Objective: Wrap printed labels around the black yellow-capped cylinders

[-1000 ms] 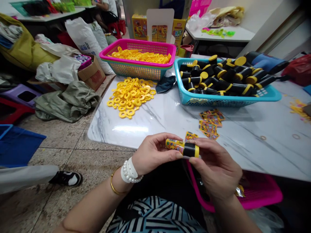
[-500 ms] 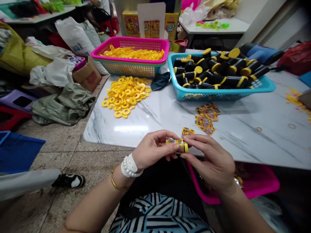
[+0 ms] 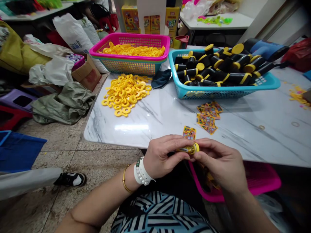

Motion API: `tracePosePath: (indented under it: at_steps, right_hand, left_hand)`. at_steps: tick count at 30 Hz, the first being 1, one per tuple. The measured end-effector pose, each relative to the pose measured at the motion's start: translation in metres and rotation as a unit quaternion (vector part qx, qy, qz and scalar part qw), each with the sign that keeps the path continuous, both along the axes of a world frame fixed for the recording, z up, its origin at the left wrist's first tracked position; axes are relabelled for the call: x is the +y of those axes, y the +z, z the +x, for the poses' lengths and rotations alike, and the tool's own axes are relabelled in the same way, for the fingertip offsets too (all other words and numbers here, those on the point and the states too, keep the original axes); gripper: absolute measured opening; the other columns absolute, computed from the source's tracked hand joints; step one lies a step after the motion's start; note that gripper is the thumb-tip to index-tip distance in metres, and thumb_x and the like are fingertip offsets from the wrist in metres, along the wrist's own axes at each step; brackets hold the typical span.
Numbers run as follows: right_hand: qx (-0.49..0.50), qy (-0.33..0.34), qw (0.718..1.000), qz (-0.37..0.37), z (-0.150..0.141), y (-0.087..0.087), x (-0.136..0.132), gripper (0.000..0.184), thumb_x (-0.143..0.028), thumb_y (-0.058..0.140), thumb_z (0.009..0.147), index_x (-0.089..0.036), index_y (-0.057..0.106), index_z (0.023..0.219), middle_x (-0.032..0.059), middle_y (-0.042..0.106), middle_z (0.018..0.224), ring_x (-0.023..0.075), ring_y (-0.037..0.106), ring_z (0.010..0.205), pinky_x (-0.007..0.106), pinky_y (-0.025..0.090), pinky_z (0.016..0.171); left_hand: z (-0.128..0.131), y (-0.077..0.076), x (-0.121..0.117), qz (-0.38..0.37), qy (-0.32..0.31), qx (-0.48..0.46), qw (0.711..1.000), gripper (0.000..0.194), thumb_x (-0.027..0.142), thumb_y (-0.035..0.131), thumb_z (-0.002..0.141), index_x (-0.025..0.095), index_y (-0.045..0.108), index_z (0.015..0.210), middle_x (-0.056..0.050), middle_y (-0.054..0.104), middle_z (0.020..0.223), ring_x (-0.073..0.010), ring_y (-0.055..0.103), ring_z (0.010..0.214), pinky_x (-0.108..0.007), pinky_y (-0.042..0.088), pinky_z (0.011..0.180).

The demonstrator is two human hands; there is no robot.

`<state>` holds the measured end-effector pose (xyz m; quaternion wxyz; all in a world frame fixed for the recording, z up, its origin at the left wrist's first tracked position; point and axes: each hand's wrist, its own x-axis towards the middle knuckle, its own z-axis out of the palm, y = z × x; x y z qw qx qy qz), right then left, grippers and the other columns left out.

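Note:
A small tube (image 3: 189, 149) with a yellow end cap and a shiny yellow wrap lies sideways between my hands, just off the table's front edge. My left hand (image 3: 165, 155) is closed round its body, thumb below and fingers above, hiding the left end. At the capped end, my right hand (image 3: 218, 160) pinches with thumb and fingers. Just beyond my fingers, a printed yellow label (image 3: 189, 132) lies on the table. Several more labels (image 3: 206, 119) are heaped farther back.
Yellow ring pieces (image 3: 126, 94) are piled on the marble-patterned table (image 3: 155, 119). Behind them stands a pink basket (image 3: 130, 56) of yellow parts. A blue basket (image 3: 218, 92) holds black tubes with yellow caps. Below the table edge is a pink basket (image 3: 262, 181).
Both hands have shifted slightly right with the tube. My left hand has rolled over it, covering the printed side, and my right fingers have closed in on the capped end.

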<state>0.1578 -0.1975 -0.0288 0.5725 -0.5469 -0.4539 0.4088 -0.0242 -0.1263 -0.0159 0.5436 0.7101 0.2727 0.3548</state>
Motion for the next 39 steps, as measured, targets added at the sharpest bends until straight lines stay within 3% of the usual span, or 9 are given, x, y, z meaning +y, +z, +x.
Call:
tracePosePath:
  at_steps: [6, 10, 14, 16, 20, 23, 28, 32, 39]
  right_hand:
    - [0.111, 0.032, 0.989, -0.092, -0.006, -0.010, -0.004, 0.020, -0.032, 0.083, 0.079, -0.017, 0.077, 0.091, 0.0029, 0.074, 0.064, 0.0160, 0.070, 0.053, 0.026, 0.061, 0.054]
    - [-0.051, -0.012, 0.997, 0.055, 0.001, -0.007, -0.009, 0.028, -0.021, 0.083, 0.077, -0.024, 0.077, 0.104, 0.0061, 0.076, 0.096, 0.0201, 0.075, 0.083, 0.031, 0.064, 0.073]
    - [-0.224, -0.009, 0.958, 0.179, 0.010, -0.001, -0.011, 0.041, -0.011, 0.086, 0.071, -0.028, 0.078, 0.108, 0.0068, 0.075, 0.106, 0.0218, 0.072, 0.098, 0.034, 0.061, 0.087]
    - [-0.199, -0.002, 0.968, 0.154, 0.007, -0.001, -0.011, 0.036, -0.013, 0.087, 0.070, -0.026, 0.079, 0.103, 0.0057, 0.076, 0.097, 0.0191, 0.073, 0.086, 0.030, 0.062, 0.078]
    - [0.059, -0.004, 0.998, 0.018, -0.003, -0.006, -0.010, 0.021, -0.025, 0.088, 0.072, -0.023, 0.079, 0.090, 0.0021, 0.075, 0.078, 0.0142, 0.070, 0.058, 0.023, 0.061, 0.055]
    - [0.150, 0.036, 0.987, -0.055, -0.001, -0.007, -0.013, 0.023, -0.030, 0.089, 0.071, -0.022, 0.080, 0.091, 0.0023, 0.076, 0.074, 0.0142, 0.072, 0.060, 0.022, 0.062, 0.059]
    - [0.169, 0.142, 0.974, -0.059, 0.014, -0.008, -0.024, 0.046, -0.037, 0.085, 0.077, -0.031, 0.074, 0.120, 0.0037, 0.076, 0.094, 0.0157, 0.074, 0.076, 0.024, 0.064, 0.070]
    - [0.074, 0.109, 0.991, -0.006, 0.015, -0.012, -0.032, 0.034, -0.022, 0.081, 0.080, -0.032, 0.077, 0.113, 0.0039, 0.067, 0.104, 0.0135, 0.071, 0.079, 0.022, 0.063, 0.069]
    - [-0.066, 0.153, 0.986, 0.030, 0.018, -0.017, -0.039, 0.045, -0.014, 0.078, 0.082, -0.034, 0.073, 0.121, 0.0070, 0.062, 0.116, 0.0188, 0.072, 0.089, 0.026, 0.064, 0.069]
  left_hand:
    - [-0.003, -0.002, -0.001, 0.037, -0.031, 0.046, 0.998, 0.025, 0.026, 0.070, 0.087, 0.020, 0.074, 0.111, -0.011, 0.074, 0.109, -0.0205, 0.069, 0.101, -0.032, 0.051, 0.093]
    - [-0.004, 0.006, -0.005, -0.083, -0.004, 0.056, 0.995, 0.046, 0.037, 0.074, 0.084, 0.016, 0.060, 0.123, -0.008, 0.070, 0.092, -0.0174, 0.066, 0.079, -0.028, 0.052, 0.074]
    - [-0.001, 0.006, -0.007, -0.246, -0.070, 0.004, 0.967, 0.037, 0.042, 0.063, 0.091, 0.014, 0.057, 0.114, -0.004, 0.063, 0.084, -0.0109, 0.058, 0.062, -0.024, 0.049, 0.059]
    - [0.000, 0.001, -0.008, -0.232, -0.067, -0.009, 0.970, 0.031, 0.037, 0.069, 0.087, 0.014, 0.059, 0.106, -0.003, 0.063, 0.085, -0.0105, 0.057, 0.065, -0.023, 0.050, 0.062]
    - [0.001, -0.006, -0.009, -0.121, -0.032, 0.001, 0.992, 0.030, 0.033, 0.071, 0.086, 0.015, 0.063, 0.107, -0.006, 0.066, 0.092, -0.0139, 0.061, 0.079, -0.025, 0.051, 0.072]
    - [0.000, -0.003, -0.007, -0.127, -0.069, 0.037, 0.989, 0.033, 0.039, 0.071, 0.086, 0.014, 0.064, 0.106, -0.004, 0.065, 0.084, -0.0121, 0.060, 0.069, -0.024, 0.050, 0.064]
    - [0.004, 0.001, -0.012, -0.238, -0.083, 0.084, 0.964, 0.041, 0.054, 0.065, 0.087, 0.014, 0.061, 0.095, 0.002, 0.056, 0.062, -0.0064, 0.048, 0.045, -0.017, 0.036, 0.041]
    - [0.009, -0.005, -0.021, -0.295, -0.088, 0.059, 0.949, 0.049, 0.060, 0.066, 0.083, 0.014, 0.060, 0.097, 0.003, 0.057, 0.061, -0.0056, 0.050, 0.042, -0.015, 0.036, 0.040]
    - [0.009, -0.018, -0.029, -0.402, -0.098, 0.033, 0.910, 0.054, 0.068, 0.062, 0.082, 0.015, 0.052, 0.074, 0.001, 0.059, 0.057, -0.0047, 0.048, 0.035, -0.014, 0.033, 0.034]
